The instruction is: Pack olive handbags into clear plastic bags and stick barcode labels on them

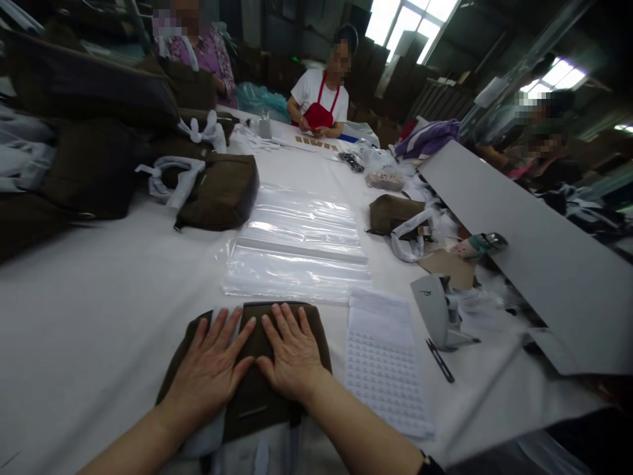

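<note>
An olive-brown handbag (257, 402) lies on the white table right in front of me. My left hand (210, 366) rests flat on its left part, fingers spread, over a pale strip on the bag. Flat on the right part lies my right hand (291, 356), its fingers also spread. The two thumbs almost meet near the bag's middle. Just beyond the bag is a stack of clear plastic bags (297, 264). A printed sheet of small labels (386, 369) lies to the right of my right hand.
Olive bags with white-wrapped handles (217, 191) crowd the left side. On the right are a tape dispenser (438, 313), black thread snips (440, 361), a bottle (479, 244) and another olive bag (395, 214). A slanted white board (539, 257) borders the table. A co-worker in a red apron (319, 112) works opposite.
</note>
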